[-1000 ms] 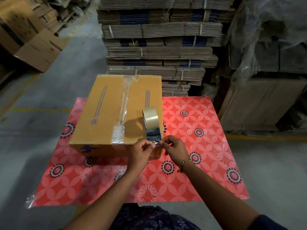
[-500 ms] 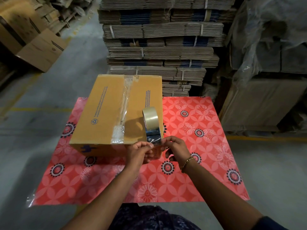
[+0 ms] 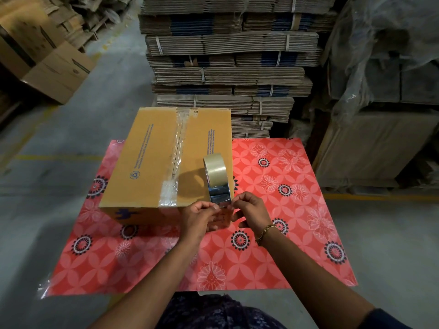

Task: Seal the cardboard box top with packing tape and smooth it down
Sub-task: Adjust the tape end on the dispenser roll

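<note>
A closed cardboard box point(image 3: 147, 160) lies on a red flowered sheet point(image 3: 273, 186). Clear tape point(image 3: 177, 148) runs along its middle seam and over the near edge. A roll of clear packing tape point(image 3: 215, 169) stands on edge at the box top's near right corner. A shiny strip point(image 3: 219, 194) is pulled from it toward me. My left hand point(image 3: 198, 218) and my right hand point(image 3: 249, 210) pinch the strip's free end between thumb and fingers, just past the box's near edge.
Tall stacks of bundled flat cardboard point(image 3: 228, 58) stand right behind the box. Plastic-wrapped pallets point(image 3: 384, 67) fill the right side. Loose cartons point(image 3: 54, 67) lie at the far left on the concrete floor point(image 3: 71, 129).
Both hands dipped slightly toward me and came back up; they still pinch the strip's end. The roll and box have not moved.
</note>
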Demonstrator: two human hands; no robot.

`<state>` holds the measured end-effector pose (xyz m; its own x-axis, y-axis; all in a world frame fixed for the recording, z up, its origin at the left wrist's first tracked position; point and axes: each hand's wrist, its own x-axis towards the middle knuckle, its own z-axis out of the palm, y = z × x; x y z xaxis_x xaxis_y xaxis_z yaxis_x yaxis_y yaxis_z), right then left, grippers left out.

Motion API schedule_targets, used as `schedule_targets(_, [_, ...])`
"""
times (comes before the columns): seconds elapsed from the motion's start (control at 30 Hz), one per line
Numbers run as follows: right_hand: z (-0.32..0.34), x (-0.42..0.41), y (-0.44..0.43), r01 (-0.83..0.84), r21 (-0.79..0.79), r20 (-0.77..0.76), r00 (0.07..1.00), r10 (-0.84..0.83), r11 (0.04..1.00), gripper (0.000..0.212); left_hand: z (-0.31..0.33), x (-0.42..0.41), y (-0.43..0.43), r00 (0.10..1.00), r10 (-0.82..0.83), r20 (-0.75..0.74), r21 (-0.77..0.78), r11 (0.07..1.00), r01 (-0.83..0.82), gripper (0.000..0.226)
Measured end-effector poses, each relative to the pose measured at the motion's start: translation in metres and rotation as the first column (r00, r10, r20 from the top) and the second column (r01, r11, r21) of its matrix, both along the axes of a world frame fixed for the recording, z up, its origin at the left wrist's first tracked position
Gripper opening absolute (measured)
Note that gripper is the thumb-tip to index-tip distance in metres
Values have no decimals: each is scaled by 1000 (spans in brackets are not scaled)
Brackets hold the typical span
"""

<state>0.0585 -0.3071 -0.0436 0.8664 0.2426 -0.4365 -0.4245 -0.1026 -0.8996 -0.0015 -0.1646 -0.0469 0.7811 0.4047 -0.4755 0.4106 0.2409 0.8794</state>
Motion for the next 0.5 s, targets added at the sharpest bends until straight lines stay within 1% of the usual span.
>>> schedule_targets(0.07, [0, -1, 0, -14, -36, 24, 1000, 14, 999, 9, 4, 0, -1, 1000, -8, 4, -17, 1000, 8, 4])
schedule_targets(0.17, [-2, -3, -1, -40, -83, 64, 997, 46, 996, 11, 14, -2, -4, 999, -28, 35, -98, 995, 32, 6])
schedule_targets(0.23, [-4, -3, -2, -39, -94, 86, 995, 47, 995, 9, 14, -2, -4, 998, -37, 48, -120, 992, 43, 6])
schedule_targets(0.3, [-4, -3, -2, -43, -91, 95, 994, 52, 995, 6, 13, -3, -2, 998, -33, 51, -125, 991, 39, 5])
schedule_targets(0.37, [-6, -3, -2, -49, -103, 109, 992, 60, 993, 8, 11, -4, -2, 998, -26, 48, -131, 991, 32, 4])
schedule_targets(0.43, [-9, -2, -1, -60, -139, 138, 987, 80, 988, 13, 12, -4, -3, 999, -6, 51, -143, 990, 13, 5])
schedule_targets(0.5, [-11, -1, -1, -77, -178, 172, 979, 108, 981, 12, 11, -3, -3, 999, 20, 46, -165, 986, -12, 7])
